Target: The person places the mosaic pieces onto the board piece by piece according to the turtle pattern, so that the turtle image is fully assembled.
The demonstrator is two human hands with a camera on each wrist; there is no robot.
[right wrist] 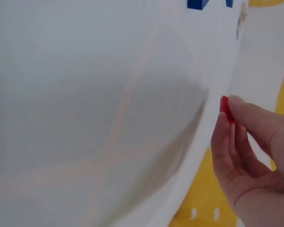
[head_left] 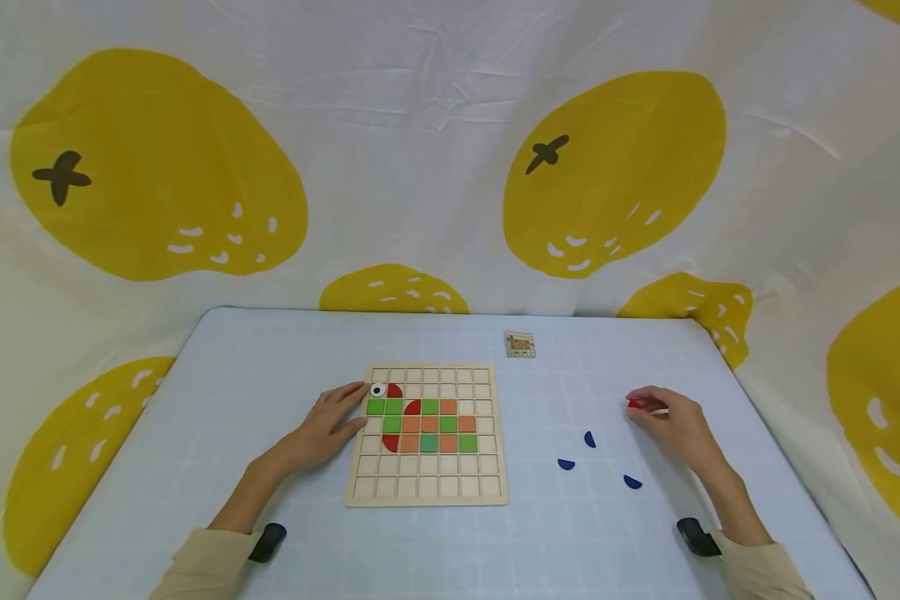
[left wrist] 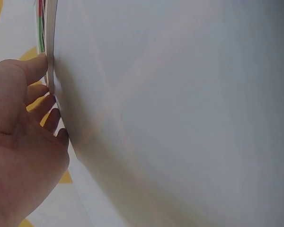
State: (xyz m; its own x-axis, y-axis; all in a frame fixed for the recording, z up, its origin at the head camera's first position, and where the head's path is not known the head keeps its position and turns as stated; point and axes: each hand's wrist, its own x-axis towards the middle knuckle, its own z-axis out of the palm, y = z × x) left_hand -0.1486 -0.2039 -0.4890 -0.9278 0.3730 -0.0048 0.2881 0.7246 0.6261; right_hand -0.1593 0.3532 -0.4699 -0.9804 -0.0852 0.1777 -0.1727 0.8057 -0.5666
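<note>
My right hand [head_left: 673, 423] pinches a small red piece [right wrist: 226, 109] between thumb and fingertips, over the right side of the table. Its full outline is hidden by the fingers. My left hand [head_left: 326, 427] touches the left edge of a pale wooden grid board [head_left: 427, 492] with its fingers and thumb tip. On the board lie green, orange and teal squares, red curved pieces [head_left: 391, 442] and a round white eye piece [head_left: 377, 389]. In the left wrist view, the thumb and fingertips meet the board's side edge [left wrist: 50, 42].
Three dark blue half-round pieces [head_left: 566, 464] lie on the table between the board and my right hand. A small square pattern card [head_left: 521, 344] sits behind the board. A pale checked cloth [head_left: 270, 358] covers the table, and a lemon-print curtain [head_left: 405, 167] hangs behind it.
</note>
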